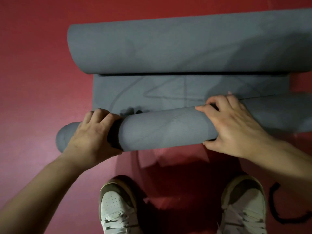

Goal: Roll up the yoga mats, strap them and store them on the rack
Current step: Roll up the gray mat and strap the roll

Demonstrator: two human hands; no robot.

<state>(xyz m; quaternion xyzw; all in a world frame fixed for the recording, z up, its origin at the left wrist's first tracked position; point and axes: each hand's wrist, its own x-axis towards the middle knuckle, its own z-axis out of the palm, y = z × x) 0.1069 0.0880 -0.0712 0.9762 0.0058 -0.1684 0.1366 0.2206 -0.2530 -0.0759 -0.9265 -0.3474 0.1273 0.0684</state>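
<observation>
A grey rolled yoga mat (162, 129) lies crosswise on the floor in front of my feet. A black strap (114, 134) circles it near its left end. My left hand (91, 134) grips the roll right at that strap, fingers curled over the top. My right hand (234, 125) grips the roll further right, thumb on the near side, fingertips over the far edge beside something small and dark. Beyond the roll a flat grey mat section (152, 92) with faint printed lines runs under a thicker grey roll (168, 46). Whether that is a separate mat, I cannot tell.
Everything rests on red padded flooring (38, 81). My two white and brown sneakers (118, 206) stand close behind the near roll. A second black strap (276, 208) lies loose on the floor at the lower right, beside my right shoe.
</observation>
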